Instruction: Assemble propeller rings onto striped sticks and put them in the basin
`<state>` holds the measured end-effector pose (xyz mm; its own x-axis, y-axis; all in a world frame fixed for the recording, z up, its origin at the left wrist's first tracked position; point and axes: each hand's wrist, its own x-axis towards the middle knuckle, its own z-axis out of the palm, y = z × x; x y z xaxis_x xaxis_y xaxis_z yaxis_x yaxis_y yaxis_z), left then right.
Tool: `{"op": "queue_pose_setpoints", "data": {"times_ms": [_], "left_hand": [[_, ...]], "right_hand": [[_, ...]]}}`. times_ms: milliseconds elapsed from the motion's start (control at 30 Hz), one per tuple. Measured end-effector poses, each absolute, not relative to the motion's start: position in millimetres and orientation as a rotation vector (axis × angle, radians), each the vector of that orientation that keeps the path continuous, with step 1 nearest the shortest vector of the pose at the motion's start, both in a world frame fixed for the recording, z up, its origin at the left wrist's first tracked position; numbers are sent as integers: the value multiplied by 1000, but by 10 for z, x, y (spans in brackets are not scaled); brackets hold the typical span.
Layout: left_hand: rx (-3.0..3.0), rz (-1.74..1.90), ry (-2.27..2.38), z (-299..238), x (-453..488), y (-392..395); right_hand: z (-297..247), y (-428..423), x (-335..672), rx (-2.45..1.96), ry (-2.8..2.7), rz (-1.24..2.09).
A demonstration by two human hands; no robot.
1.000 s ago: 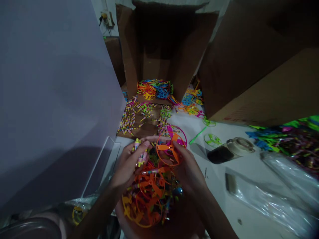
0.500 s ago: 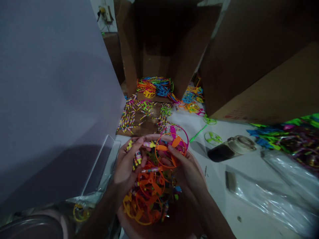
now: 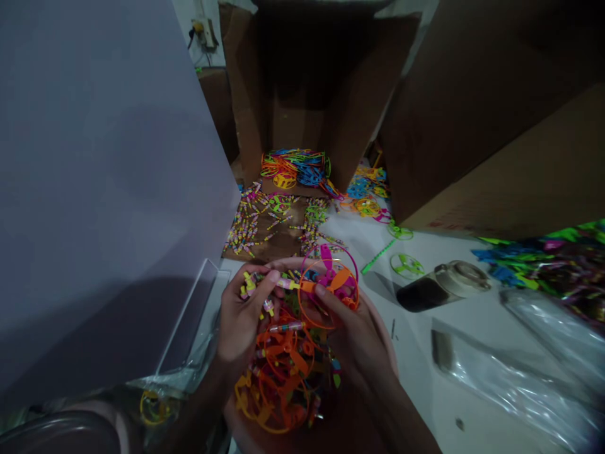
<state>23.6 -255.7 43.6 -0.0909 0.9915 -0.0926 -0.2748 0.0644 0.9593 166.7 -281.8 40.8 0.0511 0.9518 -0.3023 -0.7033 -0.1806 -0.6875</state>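
My left hand [image 3: 241,328] is closed around several small pink-and-yellow patterned sticks [image 3: 246,287]. One of them, a stick [image 3: 286,284] between thumb and finger, points right, and its yellow tip meets the orange propeller ring. My right hand [image 3: 357,337] pinches this orange propeller ring [image 3: 341,279] by a blade. A magenta propeller ring [image 3: 325,253] sits just behind it, against the right fingers. Both hands are above a pink basin [image 3: 388,340] that holds orange propeller rings [image 3: 286,366] and more sticks. Part of the fingers is hidden behind the rings.
Behind the basin, a cardboard box [image 3: 241,82] holds many coloured rings, with loose sticks [image 3: 243,227] before it. To the right are a dark-filled jar [image 3: 425,287], a green ring [image 3: 406,265] and plastic bags [image 3: 501,372]. A pale panel [image 3: 108,157] rises at left.
The stick in my left hand and the orange ring have come together, tip against blade. The ring has turned and shifted slightly right and down. The view has moved a little.
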Motion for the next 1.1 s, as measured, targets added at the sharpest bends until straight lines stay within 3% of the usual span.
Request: {"op": "queue_pose_setpoints", "data": {"times_ms": [767,1100], "left_hand": [[1391,1405,1294,348,129,-2529],[1540,1440,1287,199,127,-2544]], "right_hand": [[174,-2952,1571,-1204,-510,1225],[220,-2954,1477,-1200,-449,1235]]}}
